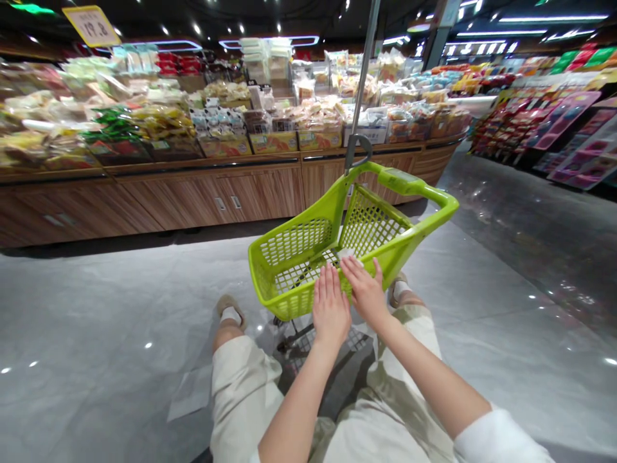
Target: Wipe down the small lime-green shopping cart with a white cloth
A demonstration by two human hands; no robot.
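Observation:
A lime-green plastic shopping cart basket with a latticed wall stands in front of me on a metal frame. My left hand lies flat against its near wall, fingers spread and holding nothing. Beside it, my right hand rests on the same wall, fingers slightly bent. A small white item lies in the basket just past my right fingertips, partly hidden by them. The cart's green push handle runs along the far end, away from my hands.
A long wooden display counter piled with packaged snacks and baked goods stands ahead and left. A metal pole rises from the cart. Pink-packaged goods hang on a rack at right. The floor is polished grey tile.

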